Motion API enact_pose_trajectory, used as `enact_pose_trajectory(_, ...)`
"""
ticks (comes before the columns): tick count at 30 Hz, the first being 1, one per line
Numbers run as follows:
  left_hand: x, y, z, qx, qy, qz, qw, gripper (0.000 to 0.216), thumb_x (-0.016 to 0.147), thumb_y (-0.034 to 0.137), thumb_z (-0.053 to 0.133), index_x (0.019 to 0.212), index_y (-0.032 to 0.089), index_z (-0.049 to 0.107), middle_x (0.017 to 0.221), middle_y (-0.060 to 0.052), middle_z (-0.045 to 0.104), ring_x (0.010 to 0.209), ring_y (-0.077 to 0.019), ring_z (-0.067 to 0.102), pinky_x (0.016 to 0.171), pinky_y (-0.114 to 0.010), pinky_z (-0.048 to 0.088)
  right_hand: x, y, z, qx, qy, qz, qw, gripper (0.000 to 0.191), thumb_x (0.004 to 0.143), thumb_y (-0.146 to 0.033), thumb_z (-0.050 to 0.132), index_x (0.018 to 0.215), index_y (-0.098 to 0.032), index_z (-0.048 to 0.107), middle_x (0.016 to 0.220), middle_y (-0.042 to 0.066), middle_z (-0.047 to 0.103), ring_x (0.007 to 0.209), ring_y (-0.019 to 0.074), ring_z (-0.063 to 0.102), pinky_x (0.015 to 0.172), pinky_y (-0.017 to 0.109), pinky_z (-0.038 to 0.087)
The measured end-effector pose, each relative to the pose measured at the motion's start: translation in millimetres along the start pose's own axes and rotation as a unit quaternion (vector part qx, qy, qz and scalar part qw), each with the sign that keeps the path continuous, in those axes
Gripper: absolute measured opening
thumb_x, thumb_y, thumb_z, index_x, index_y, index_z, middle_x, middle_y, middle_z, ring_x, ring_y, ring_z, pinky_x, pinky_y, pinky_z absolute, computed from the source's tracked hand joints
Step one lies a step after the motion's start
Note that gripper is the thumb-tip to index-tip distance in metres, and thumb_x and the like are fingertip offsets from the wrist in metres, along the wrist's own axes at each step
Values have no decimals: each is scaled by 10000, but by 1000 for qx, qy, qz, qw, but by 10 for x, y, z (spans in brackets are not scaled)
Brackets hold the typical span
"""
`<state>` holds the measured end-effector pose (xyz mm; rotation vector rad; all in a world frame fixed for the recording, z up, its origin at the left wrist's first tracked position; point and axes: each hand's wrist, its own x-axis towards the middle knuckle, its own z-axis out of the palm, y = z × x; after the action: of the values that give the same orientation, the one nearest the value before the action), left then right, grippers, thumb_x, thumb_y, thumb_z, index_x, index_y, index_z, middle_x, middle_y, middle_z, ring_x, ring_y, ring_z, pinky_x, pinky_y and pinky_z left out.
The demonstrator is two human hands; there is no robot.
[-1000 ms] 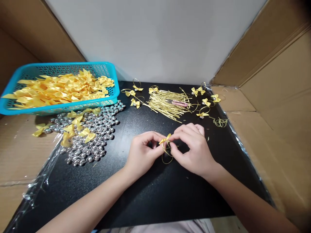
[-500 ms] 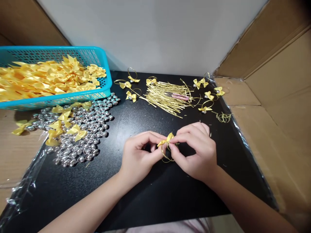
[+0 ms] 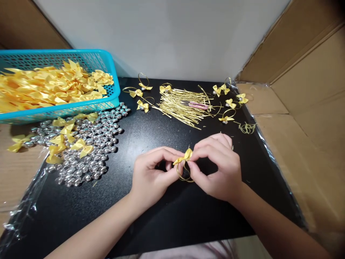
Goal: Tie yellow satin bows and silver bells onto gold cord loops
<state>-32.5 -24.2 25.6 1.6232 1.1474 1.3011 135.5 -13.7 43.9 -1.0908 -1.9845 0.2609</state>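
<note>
A yellow ribbon bow point(image 3: 187, 154) with a loop of gold cord point(image 3: 184, 178) hanging under it is pinched between my two hands, low over the black table. The left edge of the bow sits between the thumb and index finger of my left hand point(image 3: 155, 172). My right hand point(image 3: 219, 165) grips at the bow's right side with thumb and forefinger, its other fingers curled. Whether a bead sits on this bow is hidden by my fingertips.
A turquoise basket point(image 3: 116, 84) of yellow bows stands at the far left. Silver beads point(image 3: 83, 167) with several loose bows lie before it. Gold cords point(image 3: 180, 108) and a pink-handled tool point(image 3: 198, 105) lie at the back, finished-looking bow loops point(image 3: 142, 105) around them. Cardboard point(image 3: 304, 90) borders the right.
My hands stay closed on the bow, with only slight finger movement at its middle. The whole view has shifted a little, so the background things appear slightly further left.
</note>
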Motion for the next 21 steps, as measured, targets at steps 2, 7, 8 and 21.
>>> enact_pose_trajectory(2, -1, 3, 2, 1, -4, -5, 1000, 83, 767, 172, 752, 701, 163, 701, 788, -60, 776, 652, -150, 695, 535, -225, 511, 4, -1, -13, 1, -9, 4, 1000, 103, 734, -142, 658, 684, -208, 597, 724, -12, 681, 730, 170, 579, 763, 381, 352)
enact_pose_trajectory(7, 2, 7, 1, 23, -9, 20, 999, 89, 770, 205, 760, 710, 167, 706, 793, -65, 779, 637, -146, 690, 529, -223, 509, 35, 45, -60, 10, -86, -19, 996, 73, 824, -187, 657, 771, -212, 614, 827, -5, 695, 820, 178, 573, 819, 388, 329)
enact_pose_trajectory(8, 6, 9, -1, 28, -13, 28, 999, 92, 773, 205, 757, 708, 167, 705, 796, -65, 780, 621, -138, 683, 518, -217, 501, 44, 64, -73, 14, -108, -26, 994, 76, 853, -198, 647, 786, -212, 614, 841, -5, 693, 826, 174, 565, 824, 385, 324)
enact_pose_trajectory(21, 52, 17, -33, 17, -64, 40, 997, 142, 750, 233, 786, 667, 166, 692, 767, -66, 782, 531, -102, 624, 480, -195, 477, 105, 159, -184, 30, -253, -48, 966, 91, 938, -192, 564, 849, -196, 551, 885, 12, 628, 859, 172, 500, 856, 364, 294)
